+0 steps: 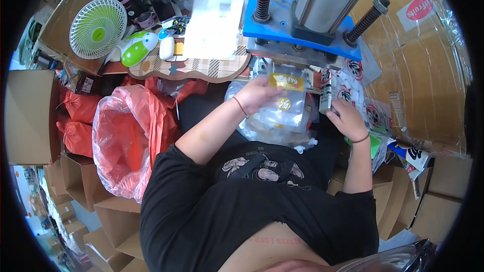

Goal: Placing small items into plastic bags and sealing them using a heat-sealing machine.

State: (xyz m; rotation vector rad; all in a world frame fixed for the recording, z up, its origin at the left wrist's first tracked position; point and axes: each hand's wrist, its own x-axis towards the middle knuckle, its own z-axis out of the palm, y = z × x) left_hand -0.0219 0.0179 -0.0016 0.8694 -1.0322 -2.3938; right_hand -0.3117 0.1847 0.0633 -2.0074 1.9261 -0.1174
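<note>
A clear flat plastic pouch [291, 99] with a yellow printed band lies in front of the press, its top edge close under the press's lower plate. My left hand [256, 93] is closed at its left side, thumb across the film. More clear pouches [275, 130] are bunched in my lap, with white spouts [305, 148] showing at the lower right. My right hand [347, 119] grips the near end of a narrow white packet with black print [325, 90]; its fingertips are partly hidden. The press [302, 20] has a blue plate, a grey cylinder and spring-wrapped posts.
A red plastic bag [121, 136] stands lined open on my left, beside tied red bags [78, 136]. A fan [98, 27], a white-and-green toy-like object [138, 48] and a board [201, 73] are at the back left. Cardboard boxes [423, 70] flank the right; printed pouches [355, 90] lie there.
</note>
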